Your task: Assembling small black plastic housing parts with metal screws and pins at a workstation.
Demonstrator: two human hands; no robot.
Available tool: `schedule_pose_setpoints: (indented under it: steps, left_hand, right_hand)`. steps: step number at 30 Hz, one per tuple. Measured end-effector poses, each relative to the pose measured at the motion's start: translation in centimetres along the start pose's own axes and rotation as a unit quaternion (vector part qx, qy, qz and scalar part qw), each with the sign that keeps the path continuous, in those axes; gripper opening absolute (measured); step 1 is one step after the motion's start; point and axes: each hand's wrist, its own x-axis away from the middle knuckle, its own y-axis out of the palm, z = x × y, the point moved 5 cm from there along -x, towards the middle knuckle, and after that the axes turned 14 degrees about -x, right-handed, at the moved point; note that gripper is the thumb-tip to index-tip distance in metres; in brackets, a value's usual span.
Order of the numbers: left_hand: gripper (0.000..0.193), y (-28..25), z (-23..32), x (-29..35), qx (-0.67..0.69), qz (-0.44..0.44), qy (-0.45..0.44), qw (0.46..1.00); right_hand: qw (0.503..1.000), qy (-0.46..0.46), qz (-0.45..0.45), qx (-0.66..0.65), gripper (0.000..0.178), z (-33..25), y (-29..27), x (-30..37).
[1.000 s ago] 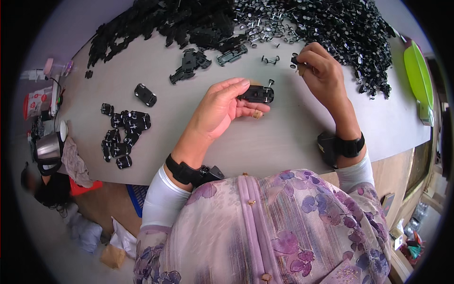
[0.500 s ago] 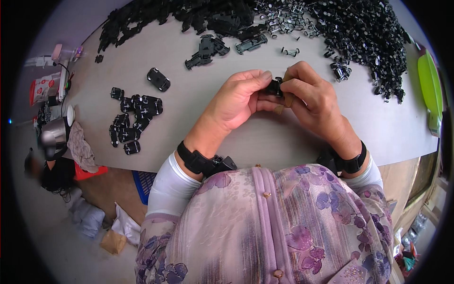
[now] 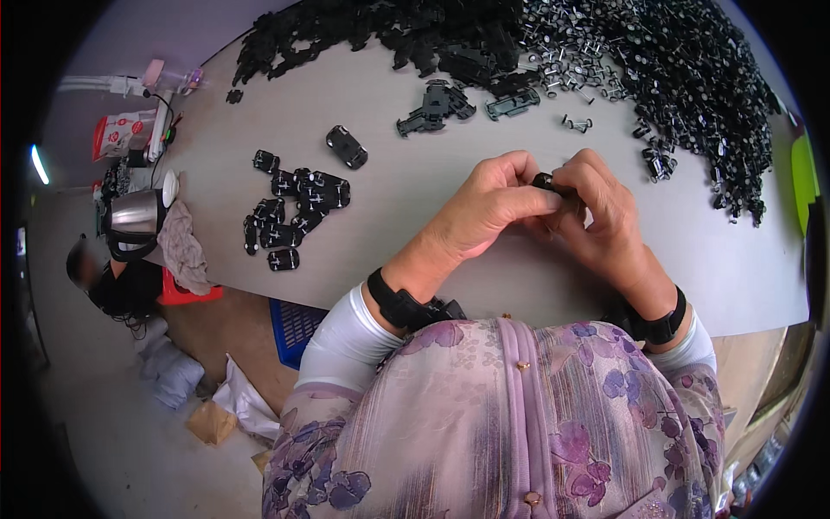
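Note:
A small black toy car part (image 3: pixel 543 181) is pinched between both hands above the table, mostly hidden by fingers. My left hand (image 3: pixel 508 201) is closed on it, thumb along the near side. From the other side, my right hand (image 3: pixel 598 206) grips it with bent fingers. To the left lies a cluster of small black toy cars (image 3: pixel 322 192), several with wheel axles showing on their undersides. One larger black toy car (image 3: pixel 347 146) sits apart from them. Beyond my hands are loose dark chassis pieces (image 3: pixel 435 108) and a single wheel axle (image 3: pixel 577 124).
Black plastic parts (image 3: pixel 346 35) are heaped at the far edge, beside a big pile of wheel axles (image 3: pixel 692 78) reaching down the right. A green tray (image 3: pixel 804 182) stands far right. At left are a kettle (image 3: pixel 137 213), a cloth (image 3: pixel 183 246) and another person (image 3: pixel 125 281).
The toy car part has been turned and is now more covered. My left hand has rolled from palm showing to back showing. The whole view has shifted.

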Motion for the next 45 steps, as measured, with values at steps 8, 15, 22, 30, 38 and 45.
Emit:
schedule_pose_setpoints:
  steps: [8, 15, 22, 30, 38, 45]
  left_hand:
    - [0.022, -6.6, 1.7, 4.2, -0.167, 0.197, 0.065, 0.964]
    - [0.021, -15.9, 5.8, 12.2, -0.514, 0.429, -0.047, 0.741]
    - [0.032, -10.4, 8.9, 3.3, -0.676, 0.401, 0.113, 0.608]
    - [0.039, -10.2, 7.5, -1.0, -0.556, 0.38, 0.135, 0.727]
    - [0.016, -6.9, 3.9, -0.2, -0.053, 0.182, 0.101, 0.977]
    - [0.015, -2.3, 1.8, -1.0, 0.08, 0.036, 0.072, 0.994]
  right_hand:
    - [0.997, 0.037, 0.025, -0.068, 0.029, 0.7, -2.8, -0.3]
    - [0.992, 0.097, 0.026, 0.072, 0.017, 3.6, -4.4, -0.9]
    - [0.986, 0.042, -0.055, 0.15, 0.014, 3.6, -0.9, -0.2]
    - [0.986, 0.067, -0.035, 0.15, 0.012, 3.6, -1.8, 0.0]
    - [0.985, 0.134, 0.019, -0.106, 0.017, 3.3, -2.4, 0.0]
    - [0.971, 0.093, 0.014, -0.221, 0.019, 3.1, -1.6, 0.1]
